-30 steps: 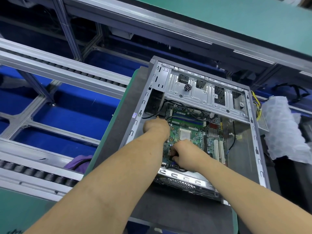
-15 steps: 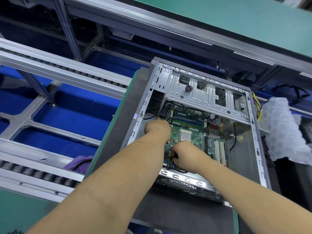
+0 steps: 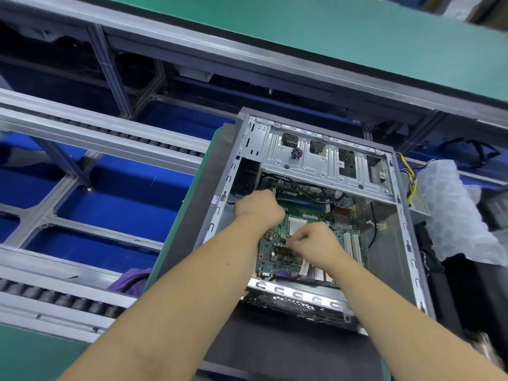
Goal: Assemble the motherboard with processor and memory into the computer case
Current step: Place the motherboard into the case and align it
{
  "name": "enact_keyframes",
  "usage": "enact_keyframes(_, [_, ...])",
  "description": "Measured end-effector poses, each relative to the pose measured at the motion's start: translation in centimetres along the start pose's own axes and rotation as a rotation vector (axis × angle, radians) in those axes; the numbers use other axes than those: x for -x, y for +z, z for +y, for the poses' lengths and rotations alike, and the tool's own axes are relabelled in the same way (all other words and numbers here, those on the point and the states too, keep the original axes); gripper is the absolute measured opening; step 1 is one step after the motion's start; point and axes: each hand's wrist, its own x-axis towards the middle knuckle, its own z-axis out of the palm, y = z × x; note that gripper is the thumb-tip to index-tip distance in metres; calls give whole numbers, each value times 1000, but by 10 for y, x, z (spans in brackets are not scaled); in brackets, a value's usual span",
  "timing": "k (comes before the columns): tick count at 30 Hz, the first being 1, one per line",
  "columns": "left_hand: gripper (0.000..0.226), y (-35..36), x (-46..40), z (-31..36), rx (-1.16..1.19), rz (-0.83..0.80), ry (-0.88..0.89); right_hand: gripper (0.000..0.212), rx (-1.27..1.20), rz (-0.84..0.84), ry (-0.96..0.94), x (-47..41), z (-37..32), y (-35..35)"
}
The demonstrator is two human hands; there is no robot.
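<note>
Head view looks down into an open computer case (image 3: 406,243) lying on its side on a dark mat (image 3: 192,215), with a green motherboard (image 3: 268,251) seated flat inside on the case floor. Both bare forearms reach in from the bottom of the frame. The left hand (image 3: 257,206) sits at the board's upper left corner, beside the memory sticks (image 3: 302,198) in their slots; its fingers curl downward out of sight behind the knuckles, so I cannot tell whether it holds anything. The right hand (image 3: 316,243) hovers over the middle of the board, just below the pale square processor (image 3: 297,225), with thumb and fingers pinched together at a small spot near a row of capacitors; what they pinch is too small to make out. White expansion slots (image 3: 351,243) run along the board's right side. A black cable (image 3: 372,232) hangs down the bare metal floor to the right of the board. Outside the case, on the right, lies crumpled white bubble wrap (image 3: 453,210); on the left run roller conveyor rails (image 3: 82,133).
</note>
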Motion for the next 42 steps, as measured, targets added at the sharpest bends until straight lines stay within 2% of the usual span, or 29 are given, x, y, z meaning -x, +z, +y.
enact_keyframes(2, [20,-4,5,1,170,-82,3,6,-321,10,126,-1,1,-8])
enact_keyframes(3, [22,-6,8,1,289,-172,-4,7,-460,-3,183,-1,3,-11])
enact_keyframes(6, [39,-9,18,-2,546,-551,-46,10,-735,-102,285,1,8,-17])
enact_keyframes(9, [52,-8,22,-3,572,-845,-14,20,-810,-140,269,1,13,-22])
enact_keyframes(11, [40,-9,25,-3,586,-911,23,25,-741,-144,224,2,14,-25])
enact_keyframes(13, [16,-10,27,-5,603,-948,53,26,-682,-167,188,3,14,-27])
enact_keyframes(15, [18,-9,28,-6,570,-927,47,27,-549,-179,131,4,14,-24])
enact_keyframes(19, [15,-2,22,-8,456,-703,-56,21,-148,-197,-16,3,17,-18])
enact_keyframes(23, [12,2,17,-14,404,-601,-39,16,14,-188,-77,0,18,-17])
enact_keyframes(28, [24,5,12,-16,374,-611,-34,29,80,-114,-126,-7,14,-13])
enact_keyframes(31, [25,6,10,-18,336,-622,-35,25,134,-175,-123,-9,14,-10])
enact_keyframes(39, [24,3,12,-14,278,-623,-10,21,-22,-256,-24,-4,19,-14])
enact_keyframes(42, [17,0,14,-9,285,-624,-27,9,-7,-287,-54,-3,16,-15])
